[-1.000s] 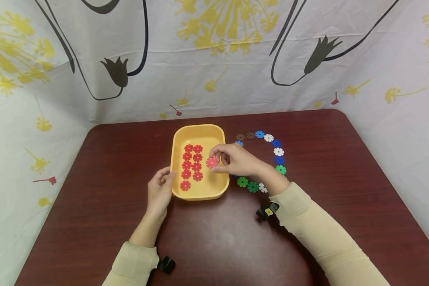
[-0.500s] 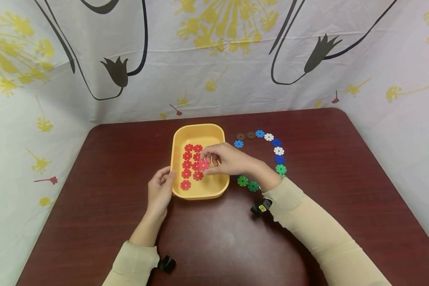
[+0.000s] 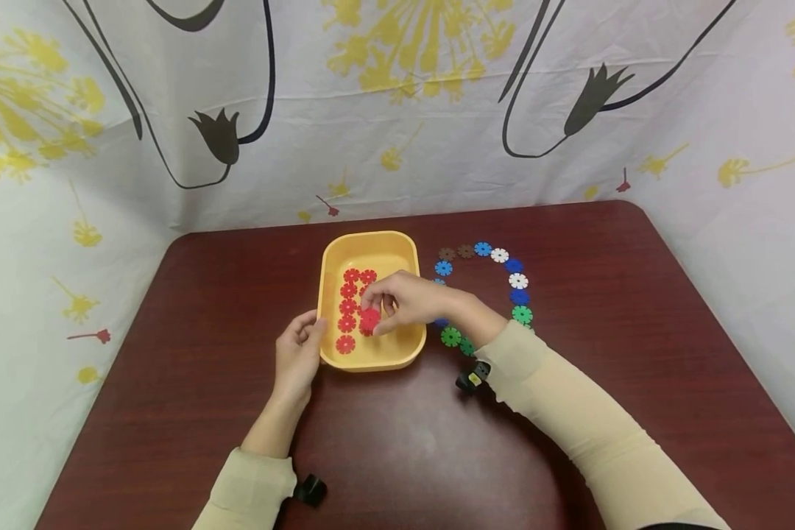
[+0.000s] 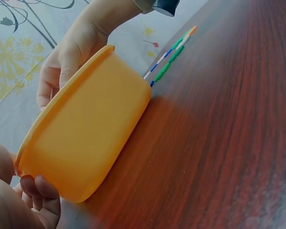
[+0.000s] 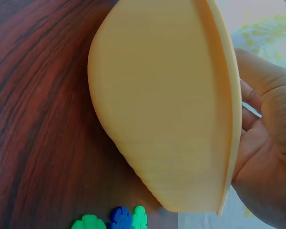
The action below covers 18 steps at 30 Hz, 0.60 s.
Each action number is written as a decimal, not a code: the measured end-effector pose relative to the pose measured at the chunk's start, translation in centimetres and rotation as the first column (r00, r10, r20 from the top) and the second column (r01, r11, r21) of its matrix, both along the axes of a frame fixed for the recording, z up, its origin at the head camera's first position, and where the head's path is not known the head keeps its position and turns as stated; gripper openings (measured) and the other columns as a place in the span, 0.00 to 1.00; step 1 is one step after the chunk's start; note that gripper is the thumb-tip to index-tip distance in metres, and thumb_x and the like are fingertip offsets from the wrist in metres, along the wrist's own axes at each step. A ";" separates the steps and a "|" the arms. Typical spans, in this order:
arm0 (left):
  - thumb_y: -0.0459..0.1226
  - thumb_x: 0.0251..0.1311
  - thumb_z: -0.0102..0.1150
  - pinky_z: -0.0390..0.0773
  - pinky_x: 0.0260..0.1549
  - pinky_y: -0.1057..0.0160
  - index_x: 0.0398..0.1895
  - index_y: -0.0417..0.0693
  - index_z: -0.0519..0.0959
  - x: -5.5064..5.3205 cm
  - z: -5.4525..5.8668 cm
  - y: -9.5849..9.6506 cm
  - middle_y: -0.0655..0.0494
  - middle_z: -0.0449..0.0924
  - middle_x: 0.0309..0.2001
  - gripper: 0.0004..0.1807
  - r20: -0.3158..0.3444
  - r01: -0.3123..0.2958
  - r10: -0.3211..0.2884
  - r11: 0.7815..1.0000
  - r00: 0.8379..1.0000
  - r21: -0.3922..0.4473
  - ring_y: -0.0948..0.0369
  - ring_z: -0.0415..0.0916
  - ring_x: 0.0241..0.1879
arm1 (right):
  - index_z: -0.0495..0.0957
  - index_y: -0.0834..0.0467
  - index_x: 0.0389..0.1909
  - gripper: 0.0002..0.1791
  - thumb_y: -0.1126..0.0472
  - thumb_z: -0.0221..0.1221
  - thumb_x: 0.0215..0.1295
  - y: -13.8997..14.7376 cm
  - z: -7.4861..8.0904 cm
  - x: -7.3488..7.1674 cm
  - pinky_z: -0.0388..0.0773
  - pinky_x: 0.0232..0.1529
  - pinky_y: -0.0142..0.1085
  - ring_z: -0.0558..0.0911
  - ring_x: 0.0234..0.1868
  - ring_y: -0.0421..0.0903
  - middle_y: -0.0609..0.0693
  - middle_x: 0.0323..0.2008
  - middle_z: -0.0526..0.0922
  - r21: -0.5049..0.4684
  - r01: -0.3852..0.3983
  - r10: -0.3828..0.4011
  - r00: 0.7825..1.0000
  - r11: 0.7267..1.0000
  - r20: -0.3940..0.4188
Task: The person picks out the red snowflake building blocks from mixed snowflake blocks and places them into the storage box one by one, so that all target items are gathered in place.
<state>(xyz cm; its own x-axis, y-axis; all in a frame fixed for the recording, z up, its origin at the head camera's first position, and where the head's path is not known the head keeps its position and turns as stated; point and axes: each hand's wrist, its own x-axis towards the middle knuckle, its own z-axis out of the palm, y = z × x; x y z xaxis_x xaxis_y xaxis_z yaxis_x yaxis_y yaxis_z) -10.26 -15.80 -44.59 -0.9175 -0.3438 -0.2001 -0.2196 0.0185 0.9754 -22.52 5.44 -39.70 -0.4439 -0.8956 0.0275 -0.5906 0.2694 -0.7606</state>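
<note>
A yellow plastic tray (image 3: 400,353) stands on the table, with red snowflake discs (image 3: 347,306) laid in two columns on its floor. My left hand (image 3: 298,353) grips the tray's left rim, thumb on top and fingers curled beneath, as the left wrist view also shows. Over the tray's middle, my right hand (image 3: 404,298) pinches a red snowflake disc (image 3: 369,321) between thumb and fingers, low above the right column. That hand hides part of the column. In the right wrist view the tray's outer wall (image 5: 162,105) covers the fingertips.
To the tray's right lies a ring of snowflake discs (image 3: 519,280) in brown, blue, white and green, partly covered by the right forearm. The dark red wooden table (image 3: 238,280) ends at a patterned cloth (image 3: 384,162) hanging behind.
My right hand has moved left and slightly toward me over the tray, carrying the red snowflake disc from beside the right column to above it. My left hand stays on the rim.
</note>
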 end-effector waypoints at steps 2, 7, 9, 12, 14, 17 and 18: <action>0.41 0.73 0.57 0.76 0.23 0.72 0.61 0.41 0.77 0.0 -0.1 0.0 0.43 0.78 0.38 0.19 0.008 0.001 -0.001 1.000 1.000 0.003 0.60 0.75 0.29 | 0.82 0.58 0.44 0.16 0.61 0.75 0.57 -0.2 0.0 0.1 0.77 0.30 0.30 0.76 0.27 0.39 0.46 0.30 0.81 0.023 -0.016 0.016 1.000 1.000 0.000; 0.40 0.73 0.57 0.76 0.24 0.72 0.61 0.41 0.77 0.0 -0.1 0.0 0.42 0.79 0.38 0.18 0.009 -0.002 0.002 1.000 1.000 0.004 0.60 0.76 0.29 | 0.83 0.58 0.43 0.14 0.61 0.75 0.57 -0.8 0.1 0.2 0.77 0.31 0.30 0.77 0.28 0.40 0.44 0.30 0.81 0.058 -0.052 0.053 0.999 0.997 -0.013; 0.40 0.73 0.57 0.76 0.23 0.72 0.61 0.41 0.77 0.0 -0.1 0.0 0.42 0.79 0.38 0.18 0.005 -0.004 0.004 1.000 1.000 0.004 0.60 0.76 0.29 | 0.83 0.58 0.43 0.14 0.62 0.74 0.58 -1.1 0.1 0.2 0.77 0.32 0.30 0.77 0.28 0.40 0.45 0.30 0.81 0.065 -0.063 0.064 0.998 0.996 -0.010; 0.40 0.73 0.57 0.76 0.23 0.72 0.61 0.41 0.77 0.0 -0.1 0.1 0.42 0.79 0.38 0.18 -0.003 -0.003 0.003 1.000 1.000 0.002 0.61 0.75 0.28 | 0.83 0.58 0.42 0.14 0.62 0.74 0.57 -1.6 -0.1 0.3 0.77 0.32 0.29 0.77 0.28 0.39 0.45 0.29 0.81 0.087 -0.069 0.070 0.997 0.994 -0.011; 0.40 0.73 0.57 0.75 0.22 0.72 0.61 0.40 0.77 0.0 -0.1 0.1 0.42 0.79 0.37 0.18 -0.008 -0.002 0.002 1.000 1.000 -0.001 0.62 0.75 0.27 | 0.83 0.59 0.42 0.14 0.62 0.75 0.57 -1.9 -0.3 0.4 0.76 0.31 0.29 0.76 0.28 0.39 0.45 0.28 0.80 0.110 -0.073 0.075 0.997 0.991 -0.015; 0.40 0.73 0.57 0.75 0.22 0.72 0.60 0.40 0.76 0.0 -0.1 0.1 0.42 0.79 0.37 0.18 -0.011 0.000 0.000 1.000 1.000 -0.003 0.63 0.74 0.27 | 0.84 0.59 0.40 0.13 0.62 0.75 0.57 -2.4 -0.5 0.6 0.74 0.31 0.29 0.75 0.28 0.38 0.44 0.26 0.79 0.159 -0.086 0.093 0.995 0.984 -0.032; 0.40 0.74 0.57 0.75 0.22 0.72 0.60 0.40 0.77 0.0 -0.1 0.1 0.42 0.79 0.37 0.18 -0.011 0.000 0.000 1.000 1.000 -0.003 0.63 0.75 0.27 | 0.84 0.59 0.40 0.12 0.62 0.75 0.57 -2.5 -0.6 0.6 0.74 0.30 0.29 0.75 0.28 0.39 0.44 0.26 0.79 0.176 -0.089 0.096 0.995 0.980 -0.031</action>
<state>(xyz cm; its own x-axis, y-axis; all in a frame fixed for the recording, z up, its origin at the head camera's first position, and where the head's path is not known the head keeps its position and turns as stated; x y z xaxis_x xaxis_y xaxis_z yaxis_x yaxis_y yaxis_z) -10.30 -15.72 -44.70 -0.9197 -0.3442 -0.1888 -0.2088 0.0217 0.9777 -21.89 2.93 -40.26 -0.3605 -0.9255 -0.1166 -0.6476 0.3382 -0.6828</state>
